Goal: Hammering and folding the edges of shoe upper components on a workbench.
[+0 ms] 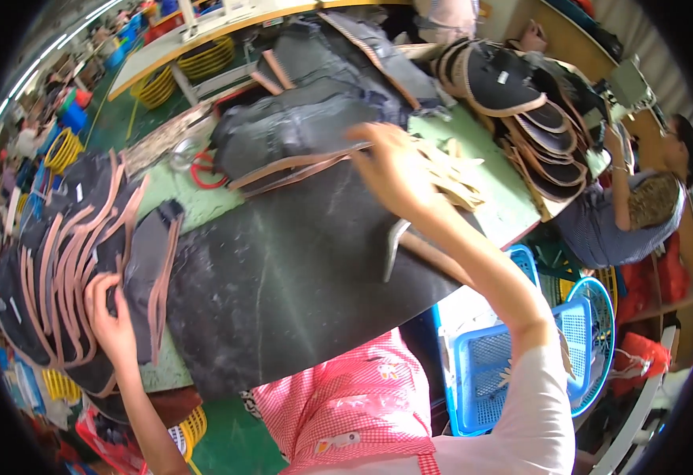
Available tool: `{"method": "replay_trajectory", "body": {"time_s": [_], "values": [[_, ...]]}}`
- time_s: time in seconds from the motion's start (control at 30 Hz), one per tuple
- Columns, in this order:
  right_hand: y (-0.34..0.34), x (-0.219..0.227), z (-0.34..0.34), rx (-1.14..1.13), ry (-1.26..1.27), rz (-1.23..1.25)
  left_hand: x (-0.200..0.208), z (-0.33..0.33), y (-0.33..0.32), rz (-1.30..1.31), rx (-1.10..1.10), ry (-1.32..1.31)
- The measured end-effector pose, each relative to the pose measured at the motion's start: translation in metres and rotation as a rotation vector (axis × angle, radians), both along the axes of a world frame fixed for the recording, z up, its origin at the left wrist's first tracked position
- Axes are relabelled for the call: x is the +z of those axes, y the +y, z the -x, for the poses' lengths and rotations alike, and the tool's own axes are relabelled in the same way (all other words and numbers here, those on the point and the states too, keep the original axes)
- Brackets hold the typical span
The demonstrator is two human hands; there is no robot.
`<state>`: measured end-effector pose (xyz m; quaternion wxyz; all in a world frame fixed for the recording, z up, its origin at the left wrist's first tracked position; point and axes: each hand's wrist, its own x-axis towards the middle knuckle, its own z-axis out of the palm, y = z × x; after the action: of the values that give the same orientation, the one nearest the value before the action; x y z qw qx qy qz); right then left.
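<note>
My left hand (110, 321) rests on a pile of black shoe-upper-like pieces (61, 269) with pinkish-tan edging at the left; its fingers are curled with a gap to the thumb. My right hand (394, 170) reaches over the middle of the bench, fingers stretched leftward and slightly blurred, by the tan edge of a stack of black pieces (291, 119). Nothing shows in it. Pale tan strips (449, 174) lie just right of it. Beneath my right forearm is a hammer (430, 253) with a wooden handle and metal head, on a large black sheet (283, 277).
The bench has a green top (509, 190). Another pile of edged black pieces (513, 95) stands at the far right, near a seated co-worker (632, 206). A red loop-shaped handle (208, 170) lies behind the sheet. Blue baskets (481, 372) stand low at my right.
</note>
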<state>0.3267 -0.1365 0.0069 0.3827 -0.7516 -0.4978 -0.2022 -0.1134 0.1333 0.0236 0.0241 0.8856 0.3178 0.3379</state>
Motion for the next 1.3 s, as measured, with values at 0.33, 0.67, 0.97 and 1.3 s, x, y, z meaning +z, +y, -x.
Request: {"method": "replay_trajectory", "body": {"time_s": [0.33,0.67,0.97,1.3], "values": [[0.171,0.000,-0.051,-0.106,-0.179,0.293,-0.045,-0.303,0.047,0.363,-0.407,-0.089],[0.161,0.031,-0.056,0.052,0.236,0.820,0.006,-0.276,-0.048,0.056,-0.705,-0.067],[0.063,0.040,-0.026,0.318,0.188,0.352,0.049,-0.070,-0.094,1.020,-0.485,-0.087],[-0.132,-0.008,0.087,-0.244,0.111,0.831,-0.028,-0.082,-0.104,0.672,-0.551,0.247]]}}
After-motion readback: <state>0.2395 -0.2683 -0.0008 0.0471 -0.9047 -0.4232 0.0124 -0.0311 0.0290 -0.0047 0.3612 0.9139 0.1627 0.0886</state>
